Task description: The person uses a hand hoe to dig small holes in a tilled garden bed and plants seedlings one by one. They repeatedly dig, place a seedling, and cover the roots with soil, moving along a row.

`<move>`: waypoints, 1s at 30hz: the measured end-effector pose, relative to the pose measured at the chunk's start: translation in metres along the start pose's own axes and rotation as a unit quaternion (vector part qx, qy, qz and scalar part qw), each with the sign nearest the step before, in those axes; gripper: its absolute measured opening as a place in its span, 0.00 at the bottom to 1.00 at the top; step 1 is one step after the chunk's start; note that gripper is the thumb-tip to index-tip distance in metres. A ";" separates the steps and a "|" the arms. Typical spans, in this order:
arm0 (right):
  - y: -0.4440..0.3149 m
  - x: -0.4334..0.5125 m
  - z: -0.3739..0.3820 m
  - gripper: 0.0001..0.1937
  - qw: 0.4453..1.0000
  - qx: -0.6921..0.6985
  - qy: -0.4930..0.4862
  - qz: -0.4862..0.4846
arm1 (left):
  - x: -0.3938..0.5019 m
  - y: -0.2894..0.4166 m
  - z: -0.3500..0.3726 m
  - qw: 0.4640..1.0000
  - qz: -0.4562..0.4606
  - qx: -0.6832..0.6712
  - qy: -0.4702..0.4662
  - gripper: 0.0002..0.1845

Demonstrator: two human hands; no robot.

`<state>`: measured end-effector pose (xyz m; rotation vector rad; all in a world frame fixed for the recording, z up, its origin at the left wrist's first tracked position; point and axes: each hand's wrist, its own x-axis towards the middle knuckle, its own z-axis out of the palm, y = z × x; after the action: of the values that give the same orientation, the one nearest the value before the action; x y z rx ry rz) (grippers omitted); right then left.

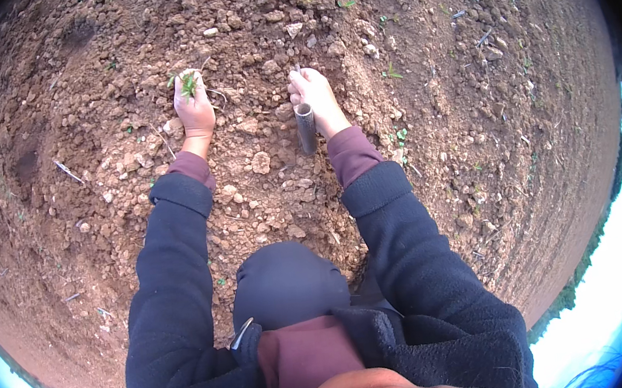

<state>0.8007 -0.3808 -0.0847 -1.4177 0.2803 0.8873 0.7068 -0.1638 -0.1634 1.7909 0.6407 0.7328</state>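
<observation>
At the upper left of centre, my left hand (195,107) is closed around a small bunch of green seedlings (188,86), with thin roots or stems trailing out at its right side. To the right of it, my right hand (315,97) is closed on a hand tool whose hollow, round metal socket (307,132) points back toward me. The rest of the tool is mostly hidden by the fingers and soil; a thin tip shows just above them. Both hands are low over loose, cloddy brown soil (258,142), apart from each other.
My bent knee (292,281) in dark trousers is between my forearms. Stones and clods lie around, among them a pale stone (210,32). Small green plants (400,136) grow to the right, and a dry stalk (68,171) lies to the left.
</observation>
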 end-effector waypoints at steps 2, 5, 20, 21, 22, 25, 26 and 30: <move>0.001 -0.011 -0.001 0.09 0.999 -0.033 -0.002 -0.011 | 0.000 0.001 0.001 1.000 -0.015 -0.006 0.008 0.08; 0.006 -0.029 -0.010 0.07 0.994 -0.103 -0.031 -0.029 | 0.000 0.003 0.000 1.000 0.000 0.010 0.002 0.07; -0.069 -0.039 -0.057 0.11 0.873 -0.379 0.158 -0.264 | 0.000 0.009 -0.001 0.996 0.066 0.057 0.011 0.08; -0.078 -0.025 -0.057 0.12 0.877 -0.327 0.169 -0.310 | -0.001 0.009 -0.001 0.998 0.050 0.043 0.006 0.08; -0.084 -0.011 -0.054 0.13 0.855 -0.355 0.193 -0.324 | 0.000 0.009 -0.001 0.998 0.043 0.038 0.004 0.08; -0.094 0.021 -0.043 0.14 0.861 -0.336 0.181 -0.336 | -0.001 0.009 0.000 1.000 -0.005 -0.009 0.002 0.08; -0.096 0.028 -0.039 0.14 0.871 -0.323 0.168 -0.329 | -0.001 0.008 -0.001 0.999 -0.037 -0.023 -0.003 0.08; -0.098 0.039 -0.026 0.13 0.860 -0.339 0.145 -0.353 | -0.002 0.004 -0.001 0.999 -0.034 -0.020 -0.011 0.08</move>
<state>0.9016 -0.3816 -0.0432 -2.1102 -0.3709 0.1352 0.7047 -0.1658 -0.1595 1.7304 0.6635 0.6742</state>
